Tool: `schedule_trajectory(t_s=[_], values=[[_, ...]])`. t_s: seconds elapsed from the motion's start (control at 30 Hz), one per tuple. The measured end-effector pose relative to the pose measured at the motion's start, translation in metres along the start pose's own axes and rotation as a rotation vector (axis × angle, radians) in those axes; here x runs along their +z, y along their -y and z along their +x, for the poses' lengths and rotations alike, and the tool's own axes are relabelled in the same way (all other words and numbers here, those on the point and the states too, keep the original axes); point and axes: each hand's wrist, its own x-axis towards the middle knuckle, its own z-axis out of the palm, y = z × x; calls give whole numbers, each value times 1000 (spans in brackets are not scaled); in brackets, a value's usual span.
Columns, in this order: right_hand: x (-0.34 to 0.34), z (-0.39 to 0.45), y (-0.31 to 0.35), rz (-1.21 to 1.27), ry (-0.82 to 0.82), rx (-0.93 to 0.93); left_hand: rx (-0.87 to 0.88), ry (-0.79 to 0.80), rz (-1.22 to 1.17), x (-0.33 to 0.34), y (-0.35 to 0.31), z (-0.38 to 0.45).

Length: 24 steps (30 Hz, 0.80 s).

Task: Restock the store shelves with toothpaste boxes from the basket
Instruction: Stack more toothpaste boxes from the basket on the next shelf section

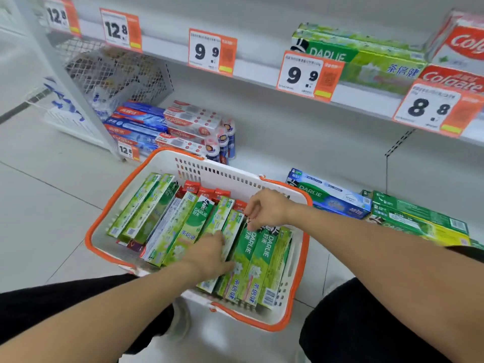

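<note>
Basket (104,226) on floor before lower shelf (327,142), holding roughly a dozen green boxes (193,229) packed on edge, likely to fit more.

Left hand (209,254): grip curled onto one box's middle.

Right hand (264,208): grip pinching a box's top end, probably to lift it out.

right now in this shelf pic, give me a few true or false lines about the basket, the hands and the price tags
1. Both hands are in the basket. True: the left hand and right hand touch green Darlie boxes.
2. The basket has blue handles. False: they are orange.
3. A green Darlie box lies on the upper shelf. True.
4. The tag under it reads 12.8. False: it reads 9.9.
5. The basket sits on the upper shelf. False: it is on the floor.
</note>
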Motion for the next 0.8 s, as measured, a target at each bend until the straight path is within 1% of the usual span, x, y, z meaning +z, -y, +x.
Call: schedule_trajectory(t_s=[0.07, 0.17, 0.23, 0.3, 0.33, 0.4, 0.5, 0.57, 0.67, 0.8], values=[[17, 6, -12, -10, -31, 9, -8, -31, 0, 11, -7, 0], [24, 12, -27, -82, -98, 59, 2, -71, -38, 18, -12, 3], [23, 15, -39, -189, -12, 135, 42, -70, -45, 18, -12, 6], [25, 15, -49, -309, 149, 196, 57, -69, -51, 17, -12, 9], [27, 15, -53, -367, 203, 208, 53, -70, -59, 16, -12, 11], [30, 17, -57, -426, 220, 218, 41, -65, -73, 13, -14, 15], [22, 20, -58, -413, 168, 233, 39, -41, -81, 9, -15, 18], [15, 22, -56, -396, 201, 227, 47, -22, -75, 7, -16, 19], [14, 14, -47, -379, 231, 169, 47, -2, -82, 6, -16, 20], [13, -1, -33, -217, 190, 77, 40, 33, -94, 2, -16, 19]])
